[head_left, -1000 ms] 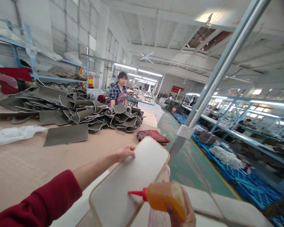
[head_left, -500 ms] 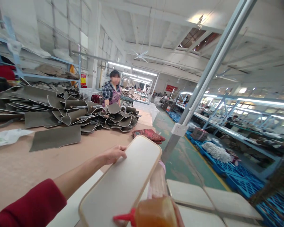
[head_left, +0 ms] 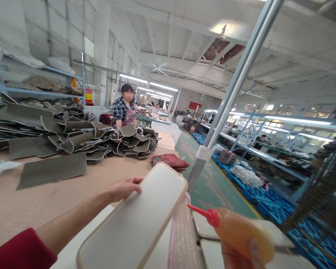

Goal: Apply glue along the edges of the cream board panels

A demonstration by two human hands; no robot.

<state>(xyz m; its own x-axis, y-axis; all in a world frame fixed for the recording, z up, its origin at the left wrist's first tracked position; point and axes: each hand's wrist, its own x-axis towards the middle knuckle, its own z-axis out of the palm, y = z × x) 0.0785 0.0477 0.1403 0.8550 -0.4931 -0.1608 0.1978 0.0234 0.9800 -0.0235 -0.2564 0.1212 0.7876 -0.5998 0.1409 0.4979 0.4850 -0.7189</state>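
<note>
Head view: left hand [head_left: 126, 188] is pinching the white board [head_left: 134, 216] by its left long edge, thumb on top, near the table's edge [head_left: 8, 220]. Looks light and stiff to me, so I'd hold the rim. Right hand [head_left: 239, 257] is wrapped around the glue bottle [head_left: 245, 231]; probably soft and squeezy, so grab the belly gently. Counts: one bottle, one board in hand, at least four boards [head_left: 212, 252] lower right, one folded red cloth [head_left: 170, 161], one loose gray piece [head_left: 53, 170]. Gray heap [head_left: 81, 136]? Too jumbled to count.
</note>
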